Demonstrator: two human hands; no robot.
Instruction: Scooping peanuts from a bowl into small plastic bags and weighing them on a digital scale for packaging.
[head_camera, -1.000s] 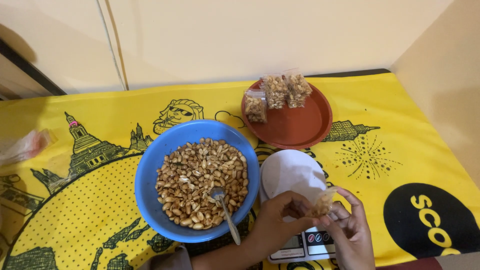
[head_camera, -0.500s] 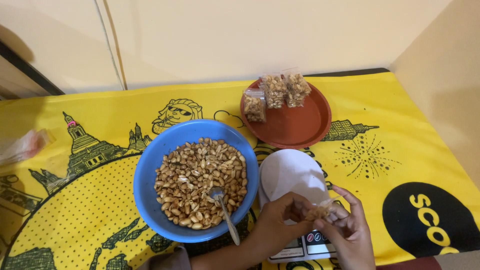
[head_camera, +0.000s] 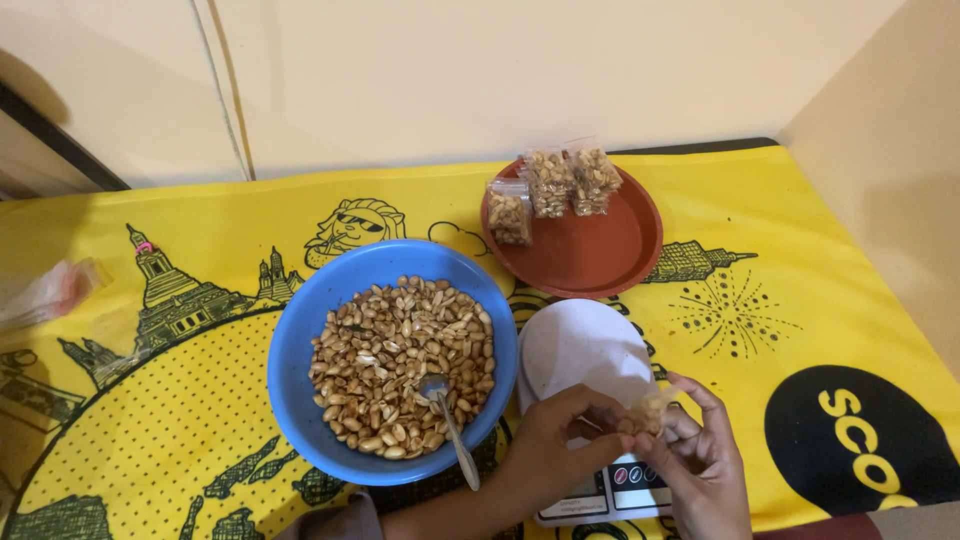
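Fingers of both hands, left hand (head_camera: 550, 440) and right hand (head_camera: 700, 465), pinch a small bag of peanuts (head_camera: 642, 412) between them, sealing it; pressing its top evenly seems next.

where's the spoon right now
The spoon rests in the blue bowl of peanuts, handle over the near rim, just left of the left hand.

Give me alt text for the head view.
Both hands, left hand and right hand, pinch a small bag of peanuts over a white scale. Left sits a blue bowl of peanuts with a spoon; behind, a red plate holds three filled bags.
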